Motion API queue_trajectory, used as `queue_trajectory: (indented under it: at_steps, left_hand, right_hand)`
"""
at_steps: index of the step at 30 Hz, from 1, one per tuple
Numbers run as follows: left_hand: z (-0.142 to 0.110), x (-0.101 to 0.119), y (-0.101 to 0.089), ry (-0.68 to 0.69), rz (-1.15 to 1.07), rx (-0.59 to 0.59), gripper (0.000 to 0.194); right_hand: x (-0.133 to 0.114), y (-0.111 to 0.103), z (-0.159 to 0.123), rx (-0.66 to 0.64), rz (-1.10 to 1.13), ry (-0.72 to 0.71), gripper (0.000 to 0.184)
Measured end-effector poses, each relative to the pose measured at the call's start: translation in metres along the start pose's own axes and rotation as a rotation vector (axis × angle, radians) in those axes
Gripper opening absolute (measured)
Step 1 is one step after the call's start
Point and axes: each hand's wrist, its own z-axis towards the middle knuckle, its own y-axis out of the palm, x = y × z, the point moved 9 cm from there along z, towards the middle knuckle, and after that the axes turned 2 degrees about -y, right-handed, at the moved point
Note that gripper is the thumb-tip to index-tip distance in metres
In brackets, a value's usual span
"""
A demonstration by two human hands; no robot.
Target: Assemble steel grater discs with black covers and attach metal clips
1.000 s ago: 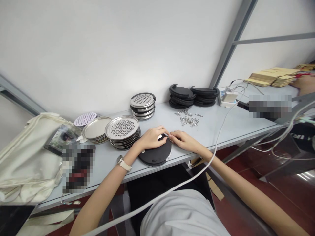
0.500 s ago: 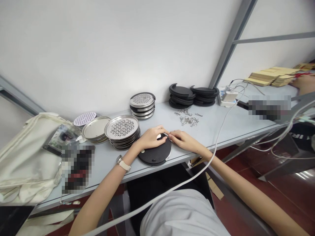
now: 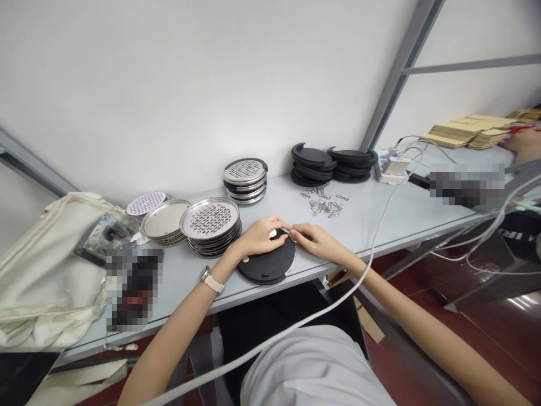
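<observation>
A round black disc (image 3: 266, 268) with a silvery strip along its right edge lies flat near the table's front edge. My left hand (image 3: 262, 235) rests over its far side, thumb and fingers closed at the rim. Fingertips pressed together, my right hand (image 3: 310, 239) meets the left at the disc's far right edge. Between them shows a sliver of a small metal clip, mostly covered by the fingers. Several similar loose metal clips (image 3: 325, 208) lie behind my right hand. Left of the disc stands a stack of metal grater plates (image 3: 211, 219).
Plain metal discs (image 3: 164, 220) and a purple perforated disc (image 3: 146, 203) sit farther left. Assembled grater discs (image 3: 245, 172) and black rings (image 3: 313, 158) are stacked by the wall. A white cable (image 3: 325, 307) crosses before my right arm. Another person's hand (image 3: 526, 145) is at far right.
Both hands stay at the disc's far edge with almost no visible movement. The view has shifted very slightly.
</observation>
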Motion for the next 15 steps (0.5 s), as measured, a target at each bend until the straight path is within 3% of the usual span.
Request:
queue_trajectory:
  at_steps: [15]
  left_hand:
    - [0.0005, 0.0042, -0.0007, 0.0, 0.02, -0.009, 0.023]
  right_hand:
    - [0.0054, -0.0031, -0.0012, 0.039, 0.04, 0.028, 0.033]
